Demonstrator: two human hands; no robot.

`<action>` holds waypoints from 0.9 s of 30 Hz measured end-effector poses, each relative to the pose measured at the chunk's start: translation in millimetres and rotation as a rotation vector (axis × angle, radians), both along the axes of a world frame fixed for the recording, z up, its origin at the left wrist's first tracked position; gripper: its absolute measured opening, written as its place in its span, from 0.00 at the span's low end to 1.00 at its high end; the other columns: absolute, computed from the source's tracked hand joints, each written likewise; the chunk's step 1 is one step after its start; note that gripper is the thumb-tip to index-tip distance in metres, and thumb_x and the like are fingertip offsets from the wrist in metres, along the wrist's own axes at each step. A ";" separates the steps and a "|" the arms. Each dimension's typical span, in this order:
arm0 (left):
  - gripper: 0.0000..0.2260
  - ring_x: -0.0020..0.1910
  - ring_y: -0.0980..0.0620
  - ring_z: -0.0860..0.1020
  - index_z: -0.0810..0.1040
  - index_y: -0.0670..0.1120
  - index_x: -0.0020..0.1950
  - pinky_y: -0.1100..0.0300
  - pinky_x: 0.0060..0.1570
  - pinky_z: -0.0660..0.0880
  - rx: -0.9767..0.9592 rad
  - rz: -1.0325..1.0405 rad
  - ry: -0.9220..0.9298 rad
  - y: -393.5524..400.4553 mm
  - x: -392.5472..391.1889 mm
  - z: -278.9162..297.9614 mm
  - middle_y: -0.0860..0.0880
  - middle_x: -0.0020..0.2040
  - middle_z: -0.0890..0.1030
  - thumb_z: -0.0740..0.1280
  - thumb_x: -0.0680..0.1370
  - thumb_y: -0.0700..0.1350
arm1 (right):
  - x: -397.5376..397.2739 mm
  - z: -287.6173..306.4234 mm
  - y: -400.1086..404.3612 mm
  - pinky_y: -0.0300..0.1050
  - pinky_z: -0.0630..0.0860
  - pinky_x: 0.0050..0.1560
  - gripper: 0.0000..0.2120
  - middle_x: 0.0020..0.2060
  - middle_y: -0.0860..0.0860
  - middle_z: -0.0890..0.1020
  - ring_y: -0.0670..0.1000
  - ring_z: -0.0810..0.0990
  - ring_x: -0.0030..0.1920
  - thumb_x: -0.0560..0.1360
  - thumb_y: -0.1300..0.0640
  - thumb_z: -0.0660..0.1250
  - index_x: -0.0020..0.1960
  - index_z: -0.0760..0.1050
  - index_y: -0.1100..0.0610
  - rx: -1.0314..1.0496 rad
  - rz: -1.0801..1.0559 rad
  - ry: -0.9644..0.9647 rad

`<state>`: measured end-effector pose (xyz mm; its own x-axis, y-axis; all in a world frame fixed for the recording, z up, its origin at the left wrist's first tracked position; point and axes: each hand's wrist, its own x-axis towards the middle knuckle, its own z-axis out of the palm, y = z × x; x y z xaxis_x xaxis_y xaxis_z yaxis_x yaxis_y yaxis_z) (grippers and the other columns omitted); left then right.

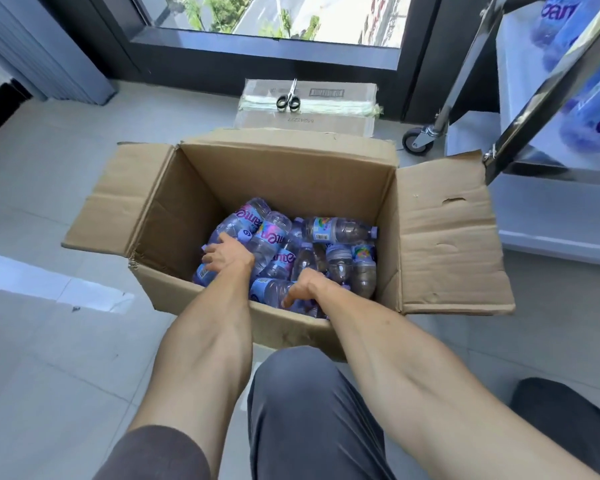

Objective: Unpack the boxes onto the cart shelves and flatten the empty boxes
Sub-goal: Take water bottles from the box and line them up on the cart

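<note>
- Cardboard makes up the open box (291, 174) standing on the tiled floor (49, 202), its four flaps folded outward; the right flap (454, 237) lies spread toward the cart.
- Purple-tinted water bottles (340, 230) lie jumbled in the bottom of the box, heaped mostly toward the near and right side, some with labels up, some cap-down.
- Beyond the open box, against the dark window frame, a second, sealed carton (326, 112) sits taped shut, with a pair of scissors (288, 97) resting on top of it.
- At the far right stands the metal cart (520, 133), one caster wheel (418, 142) on the floor; bottles of the same kind (596, 123) already lie on its shelf, blurred.
- The box's near wall (187, 289) stands between the person and the bottles, and both forearms reach over it.
- The left hand (226, 254) is down in the left part of the box, fingers curled round a bottle (205, 271) at the left of the heap.
- The right hand (305, 285) is just inside the near wall, fingers curled downward onto a bottle lying on its side (271, 289); how far they wrap it cannot be told.
- A knee in grey trousers (309, 410) is near the box's near wall.
</note>
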<state>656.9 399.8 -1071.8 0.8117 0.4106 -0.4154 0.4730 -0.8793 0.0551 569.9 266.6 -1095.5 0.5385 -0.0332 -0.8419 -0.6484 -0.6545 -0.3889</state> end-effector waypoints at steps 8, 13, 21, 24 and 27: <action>0.24 0.68 0.35 0.68 0.67 0.42 0.71 0.46 0.65 0.67 -0.221 0.145 -0.183 5.5 -8.5 15.2 0.37 0.69 0.70 0.68 0.78 0.47 | -4.5 28.5 -11.9 0.44 0.71 0.32 0.21 0.38 0.54 0.78 0.53 0.77 0.38 0.58 0.51 0.82 0.38 0.72 0.57 0.038 -0.357 -0.355; 0.22 0.65 0.36 0.72 0.71 0.42 0.68 0.48 0.65 0.67 -0.451 0.175 -0.389 4.7 -8.4 44.8 0.38 0.65 0.75 0.69 0.77 0.50 | -12.4 43.7 -25.7 0.45 0.62 0.31 0.24 0.26 0.49 0.69 0.50 0.66 0.29 0.64 0.55 0.80 0.29 0.62 0.53 0.190 -0.489 -0.443; 0.25 0.59 0.49 0.76 0.69 0.46 0.71 0.62 0.58 0.67 -0.948 0.335 -0.672 -32.5 -39.8 93.7 0.48 0.62 0.78 0.70 0.77 0.51 | -33.3 105.5 -52.9 0.38 0.75 0.40 0.19 0.42 0.52 0.83 0.47 0.78 0.40 0.67 0.52 0.80 0.50 0.77 0.60 0.448 -1.123 -0.816; 0.23 0.50 0.49 0.76 0.70 0.38 0.64 0.59 0.51 0.71 -1.139 0.478 -0.713 -51.3 -51.0 113.3 0.46 0.54 0.76 0.71 0.77 0.52 | -40.8 149.8 -70.5 0.48 0.78 0.46 0.14 0.39 0.50 0.84 0.47 0.80 0.41 0.72 0.47 0.75 0.47 0.80 0.58 0.568 -1.232 -1.005; 0.14 0.43 0.52 0.82 0.74 0.41 0.56 0.53 0.49 0.77 -1.435 0.444 -0.750 -79.0 -74.2 137.7 0.46 0.49 0.81 0.67 0.80 0.51 | -56.3 200.0 -94.7 0.51 0.79 0.48 0.17 0.41 0.52 0.84 0.53 0.83 0.43 0.77 0.39 0.65 0.44 0.81 0.51 0.673 -1.290 -1.152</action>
